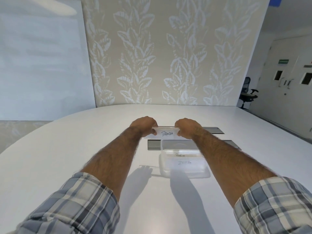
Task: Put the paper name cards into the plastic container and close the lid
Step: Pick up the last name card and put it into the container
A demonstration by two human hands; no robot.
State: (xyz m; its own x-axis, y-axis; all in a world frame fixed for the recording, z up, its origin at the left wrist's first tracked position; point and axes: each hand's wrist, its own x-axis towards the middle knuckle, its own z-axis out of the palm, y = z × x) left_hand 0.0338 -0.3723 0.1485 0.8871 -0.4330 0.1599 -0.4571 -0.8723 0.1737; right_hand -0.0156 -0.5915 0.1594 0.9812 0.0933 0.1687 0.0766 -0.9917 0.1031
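Both arms reach forward over a white table [67,149], with plaid sleeves rolled up above the forearms. The left hand [145,124] and the right hand [185,126] hold together one paper name card [166,133], each hand at one end of it. The fingers of each hand curl over the top edge and the thumbs press on the near face, so both hands are closed on the card. The card is a folded white paper inside a clear holder, and the word "PANDA" is written on the side that faces the camera. It stands upright between the hands; whether its lower edge touches the table or is a little above it, I cannot tell.

Nearer than the card, between the two forearms, the clear plastic container [184,162] sits on the table. It is open at the top. Inside it lie at least two other name cards [184,162] with handwriting, but the words are too blurred to read. I cannot make out the lid with certainty.

Grey metal panels [154,144] are set flat in the table surface around this place, one left of the container and others at the right, partly hidden by the right forearm. Far behind the table stands a wall with a pale leaf pattern [168,56], and a black office chair [248,93] is at the far right.
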